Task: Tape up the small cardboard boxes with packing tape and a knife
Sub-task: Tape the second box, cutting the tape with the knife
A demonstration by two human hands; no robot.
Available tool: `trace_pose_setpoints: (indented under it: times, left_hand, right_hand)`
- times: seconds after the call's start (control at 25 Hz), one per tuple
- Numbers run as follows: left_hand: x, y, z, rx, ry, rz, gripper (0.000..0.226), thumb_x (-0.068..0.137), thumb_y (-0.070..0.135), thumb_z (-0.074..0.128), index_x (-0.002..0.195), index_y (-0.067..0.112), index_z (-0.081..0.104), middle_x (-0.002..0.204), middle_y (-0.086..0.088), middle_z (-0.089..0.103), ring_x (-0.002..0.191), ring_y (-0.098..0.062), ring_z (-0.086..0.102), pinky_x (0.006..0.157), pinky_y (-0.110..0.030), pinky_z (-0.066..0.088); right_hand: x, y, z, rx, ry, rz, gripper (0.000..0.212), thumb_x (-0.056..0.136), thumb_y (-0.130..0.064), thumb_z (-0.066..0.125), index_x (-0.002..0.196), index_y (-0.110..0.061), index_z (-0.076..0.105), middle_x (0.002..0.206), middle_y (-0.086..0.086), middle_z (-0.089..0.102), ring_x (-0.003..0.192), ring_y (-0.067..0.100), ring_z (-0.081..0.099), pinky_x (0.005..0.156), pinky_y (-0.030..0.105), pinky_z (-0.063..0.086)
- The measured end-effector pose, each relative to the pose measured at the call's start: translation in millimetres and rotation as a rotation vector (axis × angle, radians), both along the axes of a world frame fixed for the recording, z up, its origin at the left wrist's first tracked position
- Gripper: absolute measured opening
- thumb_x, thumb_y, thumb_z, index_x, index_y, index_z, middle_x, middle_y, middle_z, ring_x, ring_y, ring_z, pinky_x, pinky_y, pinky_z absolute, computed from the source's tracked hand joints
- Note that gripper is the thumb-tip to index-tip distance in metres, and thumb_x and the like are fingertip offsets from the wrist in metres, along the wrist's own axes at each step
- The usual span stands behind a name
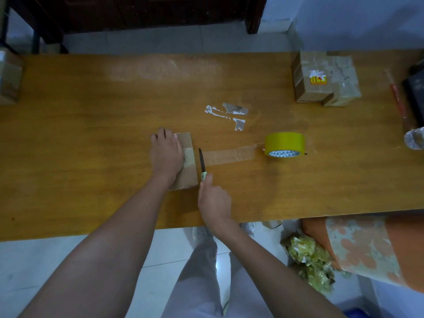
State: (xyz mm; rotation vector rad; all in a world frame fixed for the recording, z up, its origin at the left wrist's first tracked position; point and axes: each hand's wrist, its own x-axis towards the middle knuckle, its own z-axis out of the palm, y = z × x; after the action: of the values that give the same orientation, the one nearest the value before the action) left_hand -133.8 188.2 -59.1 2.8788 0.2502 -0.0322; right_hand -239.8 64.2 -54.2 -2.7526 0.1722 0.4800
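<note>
A small brown cardboard box (187,160) lies flat on the orange-brown wooden table (91,134), and the person's left hand (166,153) rests palm-down on its top with fingers straight and close together, covering most of the left part of the lid. Just right of the box, the right hand (214,198) curls around the pale green handle of a dark-bladed knife (202,165), whose blade points away from the person along the box's right edge. A strip of clear packing tape (231,155) runs from that edge across the tabletop to a yellow roll of packing tape (285,144) standing on its side, well apart from both hands. Whether the blade touches the strip cannot be told. Torn white and grey tape scraps (229,113) stick to the wood beyond the strip. 2 taped brown cardboard boxes (325,79) sit together at the far right, and another box (9,76) is cut off at the left border. A clear plastic object (414,138) and dark items at the right edge are too cropped to identify.
</note>
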Motion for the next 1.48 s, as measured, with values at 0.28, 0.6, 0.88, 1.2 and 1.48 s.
trace_pose_setpoints:
  times: [0.28,0.6,0.88,1.2,1.48]
  left_hand:
    - [2,-1,0,0.029,0.026,0.004,0.039,0.104,0.026,0.024,0.112,0.001,0.053,0.115,-0.016,0.054,0.101,-0.029,0.049,0.080,-0.032,0.039]
    - [1,-1,0,0.033,0.021,-0.022,0.040,0.104,0.024,0.024,0.110,-0.002,0.053,0.111,-0.019,0.054,0.097,-0.031,0.050,0.083,-0.037,0.040]
    - [2,0,2,0.021,0.029,-0.023,0.040,0.104,0.023,0.024,0.111,-0.003,0.053,0.112,-0.020,0.054,0.098,-0.033,0.049,0.085,-0.039,0.040]
    - [1,0,3,0.032,0.006,-0.027,0.036,0.104,0.022,0.027,0.109,-0.003,0.053,0.111,-0.020,0.054,0.098,-0.032,0.050,0.086,-0.039,0.039]
    - [3,2,-1,0.002,0.009,-0.021,0.037,0.104,0.023,0.025,0.107,-0.001,0.054,0.110,-0.019,0.055,0.098,-0.032,0.049,0.085,-0.039,0.038]
  right_hand:
    - [3,-2,0,0.004,0.008,0.023,0.022,0.105,-0.033,0.031,0.117,-0.017,0.041,0.055,-0.010,0.040,0.041,0.006,0.039,0.040,0.022,0.024]
    - [6,-1,-1,-0.013,0.025,0.029,0.023,0.105,-0.032,0.031,0.119,-0.016,0.039,0.056,-0.007,0.044,0.042,0.009,0.043,0.041,0.024,0.028]
    - [5,0,1,-0.024,0.038,0.028,0.025,0.105,-0.031,0.033,0.124,-0.015,0.038,0.055,-0.007,0.043,0.041,0.008,0.042,0.040,0.024,0.027]
    - [-14,2,-4,-0.035,0.081,0.059,0.023,0.106,-0.030,0.029,0.120,-0.016,0.041,0.075,0.001,0.067,0.058,0.016,0.063,0.050,0.029,0.046]
    - [-13,-10,14,0.115,-0.014,-0.132,0.029,0.104,-0.038,0.029,0.117,-0.019,0.046,0.066,-0.009,0.052,0.053,0.009,0.055,0.047,0.022,0.042]
